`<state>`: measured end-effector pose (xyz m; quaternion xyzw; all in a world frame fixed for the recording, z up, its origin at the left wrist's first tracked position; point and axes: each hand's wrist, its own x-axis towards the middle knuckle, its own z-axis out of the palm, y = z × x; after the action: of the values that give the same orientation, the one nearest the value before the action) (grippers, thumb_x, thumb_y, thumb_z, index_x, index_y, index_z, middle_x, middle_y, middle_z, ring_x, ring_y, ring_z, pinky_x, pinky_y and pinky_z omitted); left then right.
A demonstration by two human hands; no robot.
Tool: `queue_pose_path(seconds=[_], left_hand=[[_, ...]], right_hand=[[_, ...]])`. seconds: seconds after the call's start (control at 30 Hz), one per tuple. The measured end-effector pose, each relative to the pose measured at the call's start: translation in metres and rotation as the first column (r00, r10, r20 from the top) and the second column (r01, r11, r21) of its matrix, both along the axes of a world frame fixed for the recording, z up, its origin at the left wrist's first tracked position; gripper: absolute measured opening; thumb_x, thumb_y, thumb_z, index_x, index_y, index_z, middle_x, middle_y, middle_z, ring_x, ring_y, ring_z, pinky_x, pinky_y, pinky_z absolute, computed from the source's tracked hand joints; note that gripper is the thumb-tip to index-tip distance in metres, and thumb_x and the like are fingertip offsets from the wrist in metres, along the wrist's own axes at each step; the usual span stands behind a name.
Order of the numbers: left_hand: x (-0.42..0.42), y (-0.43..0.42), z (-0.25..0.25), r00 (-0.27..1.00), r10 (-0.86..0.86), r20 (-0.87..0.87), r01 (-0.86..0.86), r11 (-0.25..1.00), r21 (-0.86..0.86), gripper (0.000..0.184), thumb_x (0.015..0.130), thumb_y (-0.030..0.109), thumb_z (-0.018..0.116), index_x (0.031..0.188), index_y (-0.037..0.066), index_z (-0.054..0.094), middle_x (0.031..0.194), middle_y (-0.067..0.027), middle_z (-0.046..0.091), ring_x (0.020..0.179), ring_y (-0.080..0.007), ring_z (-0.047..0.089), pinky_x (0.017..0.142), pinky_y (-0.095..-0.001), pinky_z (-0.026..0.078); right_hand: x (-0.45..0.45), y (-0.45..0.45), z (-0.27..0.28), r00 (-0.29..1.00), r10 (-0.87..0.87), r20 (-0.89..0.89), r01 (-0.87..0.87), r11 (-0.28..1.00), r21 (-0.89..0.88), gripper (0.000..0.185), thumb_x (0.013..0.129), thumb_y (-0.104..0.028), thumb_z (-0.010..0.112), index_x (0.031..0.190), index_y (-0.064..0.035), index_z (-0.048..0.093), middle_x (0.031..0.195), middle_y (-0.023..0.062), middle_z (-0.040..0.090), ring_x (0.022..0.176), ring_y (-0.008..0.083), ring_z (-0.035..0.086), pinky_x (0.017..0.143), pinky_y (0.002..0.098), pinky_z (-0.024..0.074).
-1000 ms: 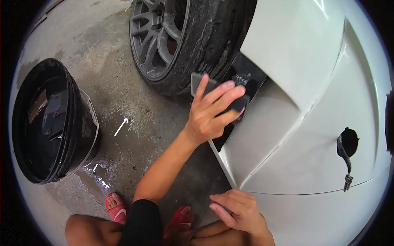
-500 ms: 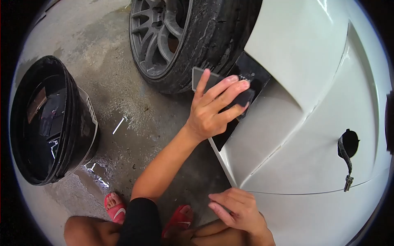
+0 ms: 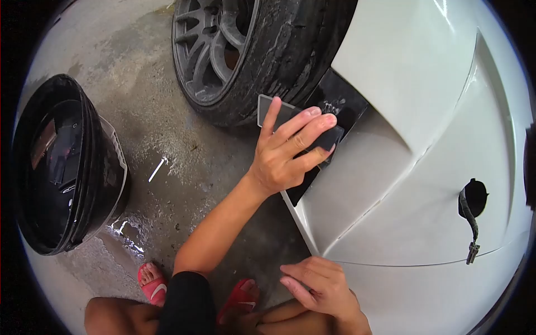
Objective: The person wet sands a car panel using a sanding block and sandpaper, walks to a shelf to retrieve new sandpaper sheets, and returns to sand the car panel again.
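My left hand (image 3: 287,151) presses a flat, dark rectangular block (image 3: 267,114) with a pale edge against a black panel (image 3: 340,92) on the white car bumper (image 3: 357,173). Its fingers are spread over the block, which they partly cover, so its exact kind is unclear. Whitish smears show on the black panel beside the fingertips. Lower down, near the bumper's lower part, my right hand (image 3: 321,285) hangs loosely curled. Nothing shows between its thumb and fingers.
A black bucket (image 3: 103,178) with dark water and flat dark pieces inside stands at left on the wet concrete floor (image 3: 162,151). A grey-spoked wheel (image 3: 215,56) with a black tyre is at the top. From a round bumper hole hangs a cable with a connector (image 3: 473,254).
My left hand and the block have shifted slightly left and down along the black panel, showing more of it. My right hand stays nearly in place. The view has shifted a little.
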<state>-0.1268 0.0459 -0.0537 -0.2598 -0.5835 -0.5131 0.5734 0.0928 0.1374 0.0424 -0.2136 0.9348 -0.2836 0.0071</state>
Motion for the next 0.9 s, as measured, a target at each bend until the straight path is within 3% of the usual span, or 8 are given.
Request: queue_pose_path(seconds=[0.1, 0.27, 0.37, 0.4, 0.5, 0.53, 0.77, 0.9], left_hand=[[-0.008, -0.008, 0.015, 0.999, 0.029, -0.016, -0.029, 0.999, -0.015, 0.008, 0.089, 0.018, 0.071, 0.089, 0.018, 0.064, 0.130, -0.0036, 0.071, 0.126, -0.0237, 0.063, 0.125, -0.0588, 0.021], [0.002, 0.008, -0.006, 0.996, 0.089, -0.006, -0.089, 0.996, 0.010, 0.008, 0.088, 0.017, 0.073, 0.093, 0.018, 0.066, 0.133, -0.0026, 0.070, 0.126, -0.0228, 0.063, 0.124, -0.0583, 0.022], [-0.003, -0.006, 0.015, 0.997, 0.077, 0.001, -0.077, 0.997, -0.022, 0.009, 0.089, 0.017, 0.073, 0.089, 0.019, 0.064, 0.130, -0.0014, 0.072, 0.126, -0.0220, 0.063, 0.124, -0.0580, 0.022], [-0.004, -0.003, 0.012, 0.998, 0.049, -0.025, -0.049, 0.999, -0.013, 0.012, 0.089, 0.012, 0.072, 0.096, 0.015, 0.063, 0.130, -0.0091, 0.071, 0.126, -0.0294, 0.063, 0.123, -0.0622, 0.021], [0.006, 0.002, -0.001, 0.998, 0.055, 0.009, -0.055, 0.998, -0.017, 0.012, 0.090, 0.010, 0.071, 0.098, 0.015, 0.063, 0.131, -0.0101, 0.070, 0.126, -0.0299, 0.062, 0.123, -0.0617, 0.020], [0.008, 0.000, 0.003, 0.998, 0.043, 0.043, -0.043, 0.999, -0.006, 0.008, 0.088, 0.015, 0.073, 0.092, 0.017, 0.066, 0.132, -0.0028, 0.070, 0.125, -0.0230, 0.064, 0.124, -0.0590, 0.022], [0.005, 0.004, -0.008, 0.998, 0.060, 0.021, -0.060, 0.998, -0.010, 0.008, 0.088, 0.018, 0.073, 0.093, 0.019, 0.067, 0.130, -0.0020, 0.071, 0.126, -0.0221, 0.063, 0.124, -0.0595, 0.021], [-0.003, -0.004, 0.011, 0.999, 0.037, -0.016, -0.037, 0.999, -0.013, 0.006, 0.089, 0.019, 0.072, 0.091, 0.019, 0.067, 0.131, -0.0015, 0.071, 0.127, -0.0220, 0.062, 0.124, -0.0599, 0.021]], right_hand=[[0.003, -0.001, 0.000, 1.000, 0.012, 0.022, -0.012, 1.000, -0.008, 0.020, 0.078, -0.003, 0.083, 0.098, -0.0006, 0.077, 0.080, 0.0085, 0.072, 0.065, 0.0223, 0.067, 0.058, 0.0316, 0.0524], [0.001, -0.001, 0.004, 1.000, 0.024, -0.011, -0.024, 1.000, 0.002, 0.020, 0.079, -0.003, 0.083, 0.098, -0.0004, 0.077, 0.080, 0.0085, 0.072, 0.065, 0.0223, 0.066, 0.057, 0.0315, 0.0522], [0.002, 0.000, 0.003, 0.999, 0.033, 0.008, -0.033, 0.999, 0.003, 0.020, 0.079, -0.003, 0.083, 0.098, -0.0003, 0.077, 0.079, 0.0085, 0.072, 0.065, 0.0223, 0.066, 0.057, 0.0313, 0.0521], [0.004, -0.001, 0.004, 0.999, 0.037, 0.012, -0.037, 0.999, 0.004, 0.019, 0.079, -0.003, 0.083, 0.097, -0.0002, 0.077, 0.079, 0.0085, 0.072, 0.065, 0.0223, 0.066, 0.057, 0.0312, 0.0521], [0.002, -0.002, 0.006, 1.000, 0.018, -0.016, -0.018, 1.000, -0.002, 0.019, 0.079, -0.003, 0.083, 0.097, -0.0004, 0.077, 0.078, 0.0084, 0.071, 0.065, 0.0225, 0.067, 0.057, 0.0314, 0.0523], [0.001, -0.002, 0.005, 0.999, 0.027, -0.023, -0.028, 1.000, -0.011, 0.019, 0.079, -0.003, 0.083, 0.096, -0.0002, 0.077, 0.078, 0.0085, 0.071, 0.065, 0.0226, 0.067, 0.058, 0.0315, 0.0523], [0.005, -0.002, 0.005, 1.000, 0.021, -0.004, -0.021, 1.000, -0.002, 0.020, 0.078, -0.002, 0.083, 0.096, 0.0012, 0.076, 0.079, 0.0095, 0.072, 0.066, 0.0230, 0.067, 0.058, 0.0319, 0.0524], [0.006, -0.004, 0.005, 0.999, 0.037, 0.028, -0.037, 0.999, -0.011, 0.020, 0.078, -0.003, 0.083, 0.097, 0.0003, 0.077, 0.079, 0.0091, 0.072, 0.066, 0.0233, 0.067, 0.058, 0.0320, 0.0524]])
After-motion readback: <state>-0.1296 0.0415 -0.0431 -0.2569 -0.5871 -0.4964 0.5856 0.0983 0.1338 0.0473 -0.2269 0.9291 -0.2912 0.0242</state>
